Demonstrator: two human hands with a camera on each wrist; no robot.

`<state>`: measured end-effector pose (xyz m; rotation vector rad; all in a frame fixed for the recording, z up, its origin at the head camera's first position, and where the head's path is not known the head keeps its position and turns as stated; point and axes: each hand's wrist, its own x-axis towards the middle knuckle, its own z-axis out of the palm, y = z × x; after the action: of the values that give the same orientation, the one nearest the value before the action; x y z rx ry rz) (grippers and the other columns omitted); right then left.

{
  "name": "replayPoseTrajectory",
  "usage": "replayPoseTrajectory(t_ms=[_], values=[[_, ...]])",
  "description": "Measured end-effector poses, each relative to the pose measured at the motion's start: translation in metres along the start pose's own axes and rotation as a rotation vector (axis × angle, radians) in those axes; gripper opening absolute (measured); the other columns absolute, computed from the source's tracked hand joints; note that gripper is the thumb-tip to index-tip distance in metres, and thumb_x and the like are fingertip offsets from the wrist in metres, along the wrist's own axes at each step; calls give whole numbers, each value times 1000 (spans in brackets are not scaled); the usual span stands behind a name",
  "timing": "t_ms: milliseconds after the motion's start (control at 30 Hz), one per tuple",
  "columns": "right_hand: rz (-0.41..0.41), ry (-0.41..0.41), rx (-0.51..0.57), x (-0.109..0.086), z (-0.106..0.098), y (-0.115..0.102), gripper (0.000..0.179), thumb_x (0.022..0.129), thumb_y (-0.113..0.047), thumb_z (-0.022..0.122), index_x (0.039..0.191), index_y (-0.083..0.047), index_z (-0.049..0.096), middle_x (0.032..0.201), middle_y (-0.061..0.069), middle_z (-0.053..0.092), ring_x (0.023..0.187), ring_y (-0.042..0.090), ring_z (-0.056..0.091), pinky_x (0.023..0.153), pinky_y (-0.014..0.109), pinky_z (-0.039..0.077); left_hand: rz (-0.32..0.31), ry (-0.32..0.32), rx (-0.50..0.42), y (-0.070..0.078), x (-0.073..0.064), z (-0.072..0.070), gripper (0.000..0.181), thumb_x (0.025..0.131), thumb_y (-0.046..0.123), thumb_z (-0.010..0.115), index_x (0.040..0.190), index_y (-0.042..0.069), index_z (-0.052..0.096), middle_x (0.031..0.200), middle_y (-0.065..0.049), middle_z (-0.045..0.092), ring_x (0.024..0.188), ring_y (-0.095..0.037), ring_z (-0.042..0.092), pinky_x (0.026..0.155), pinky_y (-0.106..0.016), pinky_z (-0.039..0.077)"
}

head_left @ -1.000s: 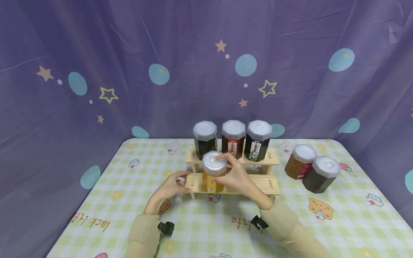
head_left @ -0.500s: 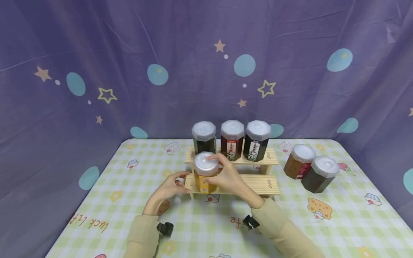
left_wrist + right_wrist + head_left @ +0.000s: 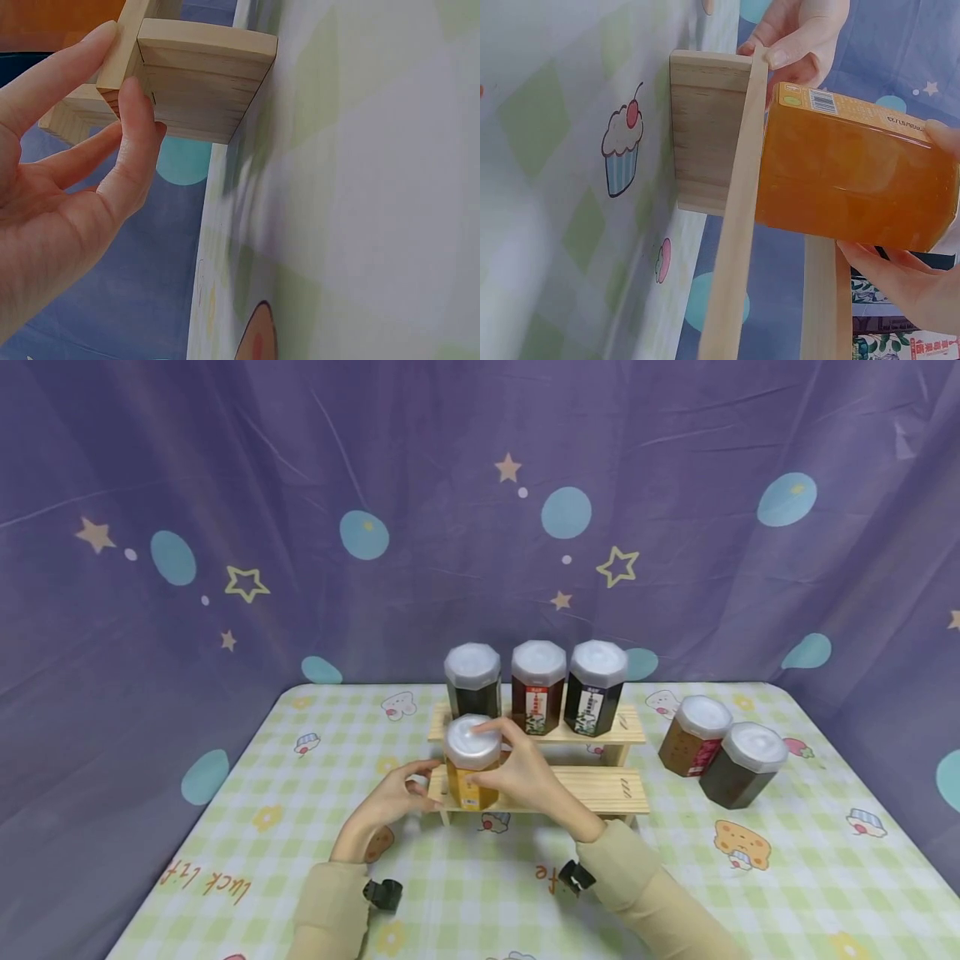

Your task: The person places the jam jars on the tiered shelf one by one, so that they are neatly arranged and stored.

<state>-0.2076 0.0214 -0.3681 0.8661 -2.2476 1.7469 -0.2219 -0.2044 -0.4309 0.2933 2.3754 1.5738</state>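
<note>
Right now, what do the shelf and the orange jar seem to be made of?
The shelf looks like pale, matte wood: grain lines show on its boards.
The orange jar looks like glossy plastic, since its smooth walls catch the light, though glass is possible.

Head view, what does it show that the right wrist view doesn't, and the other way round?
Only the head view: the brown jar and dark jar on the tablecloth, and the beige sleeves.
Only the right wrist view: the broad inner face of the left leg of the wooden stand.
Both: the right hand gripping the amber jar, the left hand at the stand's end.
</note>
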Motion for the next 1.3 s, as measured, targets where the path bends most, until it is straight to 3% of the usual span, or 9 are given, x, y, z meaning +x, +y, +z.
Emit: replayPoseTrajectory(t_ms=[167,467,800,1000,1300], values=[[8,-6,-1,2,4,20,56,58,2,78,108,-3,51,111,16,49,99,29,52,78,28,47,-6,-5,-14,2,-1,0,68,71,6,72,131,0,39,117,-18,43,65,-15,52,60,-34,45],[-39,-7,-56,0,4,24,56,59,1,78,108,-5,52,108,13,49,96,25,52,74,26,48,-4,-29,-30,22,-9,1,64,72,-2,67,129,-7,37,114,-22,43,63,-15,52,60,-36,45],[-48,1,-125,-3,6,22,58,61,-7,80,112,-8,51,111,11,48,98,22,49,77,30,45,7,-8,-17,1,-1,0,68,72,5,71,131,-1,39,116,-18,43,65,-15,51,59,-35,45],[-28,-14,-90,-5,6,23,58,65,-11,78,116,-11,50,116,12,45,102,26,47,79,37,45,19,-5,-10,-1,-1,0,67,71,6,71,130,-2,39,116,-19,43,65,-15,52,59,-34,46],[-61,-15,-115,-7,4,24,59,66,-9,77,118,-10,49,116,9,47,103,23,48,81,31,45,-2,-16,-26,6,-2,0,67,72,2,70,131,-3,38,117,-20,42,64,-15,52,59,-33,45]])
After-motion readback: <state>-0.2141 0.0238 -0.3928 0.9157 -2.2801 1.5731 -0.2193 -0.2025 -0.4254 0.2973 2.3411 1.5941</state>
